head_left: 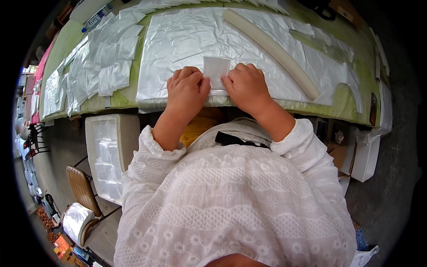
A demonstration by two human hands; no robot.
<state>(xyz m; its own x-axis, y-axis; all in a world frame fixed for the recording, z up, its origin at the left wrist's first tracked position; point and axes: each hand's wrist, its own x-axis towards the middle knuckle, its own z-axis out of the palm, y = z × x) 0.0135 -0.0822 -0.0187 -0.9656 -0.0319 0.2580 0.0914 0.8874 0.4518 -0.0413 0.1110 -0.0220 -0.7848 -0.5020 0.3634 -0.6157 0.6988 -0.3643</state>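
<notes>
Between my two hands a small folded packet of clear plastic film [216,67] lies flat on a wide sheet of plastic film [178,35]. My left hand [187,89] has its fingers curled, thumb against the packet's left edge. My right hand [249,86] is curled the same way, thumb and forefinger pinching the right edge. The fingertips are partly hidden under the knuckles. Beyond my right hand, a long, pale, slightly curved-looking tube [275,53] rests slantwise across the sheet.
Many flat plastic packets [116,53] overlap on the green-covered table [122,99] at the left. A bottle [97,18] lies at the back left. Below the table's edge stands a white foam box [129,129] with more packets, near a brown chair [82,189]. A white box [365,155] stands at right.
</notes>
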